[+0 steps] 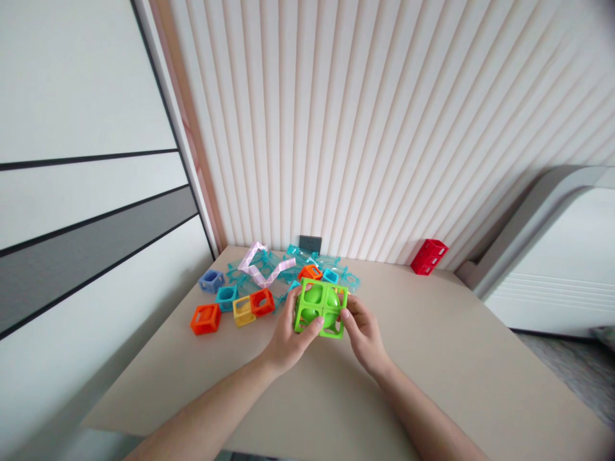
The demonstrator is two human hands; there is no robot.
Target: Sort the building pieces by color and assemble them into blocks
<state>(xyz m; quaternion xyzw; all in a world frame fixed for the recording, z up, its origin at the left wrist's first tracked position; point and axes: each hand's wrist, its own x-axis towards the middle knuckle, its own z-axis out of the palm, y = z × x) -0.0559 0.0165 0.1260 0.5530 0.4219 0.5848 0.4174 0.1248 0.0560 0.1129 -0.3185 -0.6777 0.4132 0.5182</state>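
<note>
A bright green block with round openings in its four-part face is held up over the table between both hands. My left hand is closed around its left side, thumb on the lower front. My right hand grips its right side, with the thumb near the lower right corner. Just behind the block, partly covered by it, lie an orange block and a small blue block. To the left of my left hand are an orange cube and a yellow cube side by side.
On the table, farther left, sit an orange cube, a teal cube and a periwinkle cube. Clear teal track pieces and a lilac zigzag strip lie behind. A red block stands at the back right by the ribbed wall.
</note>
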